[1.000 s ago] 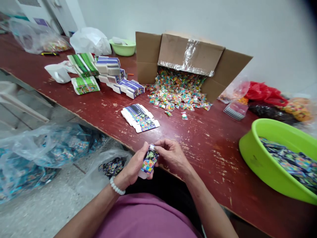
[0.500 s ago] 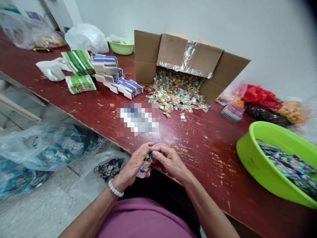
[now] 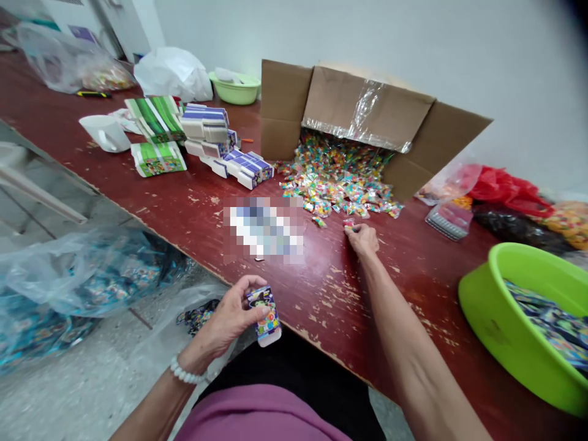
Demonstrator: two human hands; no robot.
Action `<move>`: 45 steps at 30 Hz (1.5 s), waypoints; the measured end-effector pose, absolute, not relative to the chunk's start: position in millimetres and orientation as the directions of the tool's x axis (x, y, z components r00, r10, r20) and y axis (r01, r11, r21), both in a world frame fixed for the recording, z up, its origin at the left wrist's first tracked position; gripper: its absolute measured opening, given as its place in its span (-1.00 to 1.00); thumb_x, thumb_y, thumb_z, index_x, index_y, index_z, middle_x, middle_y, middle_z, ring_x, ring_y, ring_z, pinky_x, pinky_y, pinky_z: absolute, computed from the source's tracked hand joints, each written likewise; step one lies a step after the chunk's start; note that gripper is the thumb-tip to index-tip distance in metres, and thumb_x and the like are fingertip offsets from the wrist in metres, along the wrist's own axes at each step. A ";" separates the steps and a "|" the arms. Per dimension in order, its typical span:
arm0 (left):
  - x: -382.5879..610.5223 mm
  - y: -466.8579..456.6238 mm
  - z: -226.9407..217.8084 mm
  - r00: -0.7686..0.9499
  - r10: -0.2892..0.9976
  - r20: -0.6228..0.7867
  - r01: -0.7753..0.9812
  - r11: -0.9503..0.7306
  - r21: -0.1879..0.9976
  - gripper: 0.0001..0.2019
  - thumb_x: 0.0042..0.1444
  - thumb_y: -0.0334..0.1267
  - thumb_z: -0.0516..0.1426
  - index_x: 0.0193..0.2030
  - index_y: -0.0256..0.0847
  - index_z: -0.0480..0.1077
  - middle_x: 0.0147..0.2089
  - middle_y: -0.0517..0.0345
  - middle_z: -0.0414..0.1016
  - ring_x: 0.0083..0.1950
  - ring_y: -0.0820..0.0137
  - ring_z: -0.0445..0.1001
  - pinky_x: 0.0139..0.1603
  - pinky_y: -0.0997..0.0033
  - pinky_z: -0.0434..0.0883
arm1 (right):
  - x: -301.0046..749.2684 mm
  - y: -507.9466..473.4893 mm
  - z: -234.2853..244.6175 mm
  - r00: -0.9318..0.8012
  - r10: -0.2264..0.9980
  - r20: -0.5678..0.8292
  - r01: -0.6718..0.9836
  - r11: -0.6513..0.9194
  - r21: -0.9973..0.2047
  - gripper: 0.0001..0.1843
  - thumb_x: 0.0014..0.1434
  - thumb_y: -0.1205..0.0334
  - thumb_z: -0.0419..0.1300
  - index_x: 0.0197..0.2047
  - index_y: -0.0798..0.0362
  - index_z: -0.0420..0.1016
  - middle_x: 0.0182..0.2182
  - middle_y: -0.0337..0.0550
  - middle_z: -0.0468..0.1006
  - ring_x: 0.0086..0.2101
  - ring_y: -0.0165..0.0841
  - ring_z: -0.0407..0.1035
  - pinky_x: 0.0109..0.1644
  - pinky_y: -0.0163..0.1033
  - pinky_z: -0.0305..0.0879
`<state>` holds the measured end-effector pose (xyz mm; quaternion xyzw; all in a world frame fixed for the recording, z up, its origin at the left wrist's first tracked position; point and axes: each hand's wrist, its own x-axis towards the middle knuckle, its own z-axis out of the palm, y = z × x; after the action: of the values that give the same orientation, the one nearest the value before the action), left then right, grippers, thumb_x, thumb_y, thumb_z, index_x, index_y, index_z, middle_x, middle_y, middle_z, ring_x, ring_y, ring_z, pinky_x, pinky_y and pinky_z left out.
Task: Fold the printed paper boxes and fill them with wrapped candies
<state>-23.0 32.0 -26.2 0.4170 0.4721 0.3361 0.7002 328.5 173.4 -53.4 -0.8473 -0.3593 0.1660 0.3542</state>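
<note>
My left hand (image 3: 229, 315) holds a small colourful printed box (image 3: 263, 314) just off the table's near edge, fingers wrapped round it. My right hand (image 3: 364, 239) is stretched out over the red table (image 3: 395, 294), its fingers pinched on a small wrapped candy (image 3: 349, 224) at the near fringe of the candy pile (image 3: 337, 180). The pile spills out of a cardboard carton (image 3: 362, 113) lying on its side. A stack of flat box blanks (image 3: 264, 228) lies between my hands, blurred out.
A lime green basin (image 3: 487, 318) with filled boxes sits at the right. Stacks of green and blue flat boxes (image 3: 202, 138), a white cup (image 3: 106, 133), a small green bowl (image 3: 235, 89) and plastic bags (image 3: 172, 73) stand at the back left. Clear bags of packets (image 3: 68, 282) lie on the floor.
My right hand has left the small box and reached forward to the edge of the candy pile. My left hand keeps the box alone, now lower and turned face up.
</note>
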 end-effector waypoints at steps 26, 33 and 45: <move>-0.9 4.6 -15.9 0.701 0.646 -0.302 -0.124 0.527 0.841 -0.60 -0.02 -0.28 0.31 -0.01 -0.26 0.42 -0.20 0.12 0.51 -0.36 0.41 0.56 -0.34 0.48 0.46 | 192.7 -4.3 1.7 -0.045 0.998 0.046 0.371 0.059 -0.927 -0.87 0.20 0.18 0.24 -0.25 0.02 0.58 -0.40 -0.20 0.59 -0.42 -0.35 0.44 -0.30 -0.27 0.33; 2.9 9.8 -9.7 0.592 0.747 -0.303 -0.258 0.532 0.806 -0.66 0.11 -0.14 0.21 -0.01 -0.21 0.36 -0.27 0.10 0.55 -0.50 0.40 0.53 -0.47 0.46 0.43 | 187.7 -6.1 5.1 0.048 0.992 0.120 0.164 0.111 -0.980 -0.79 0.23 0.08 0.21 -0.14 -0.04 0.57 -0.25 -0.16 0.52 -0.24 -0.30 0.43 -0.13 -0.19 0.37; 14.7 -1.0 -14.3 0.365 0.852 -0.375 -0.347 0.499 0.794 -0.60 0.09 0.09 0.25 -0.26 -0.29 0.49 -0.43 0.11 0.52 -0.51 0.40 0.47 -0.61 0.49 0.44 | 171.5 -12.3 -12.9 -0.043 0.998 0.034 0.025 0.036 -0.999 -0.75 0.20 0.03 0.28 -0.19 0.03 0.58 -0.34 -0.18 0.54 -0.47 -0.42 0.40 -0.41 -0.33 0.37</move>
<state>14.7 -1.0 -14.3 0.3116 0.4047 0.3917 0.7653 171.5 -12.3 -12.9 -0.4866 -0.5256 0.4954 0.4914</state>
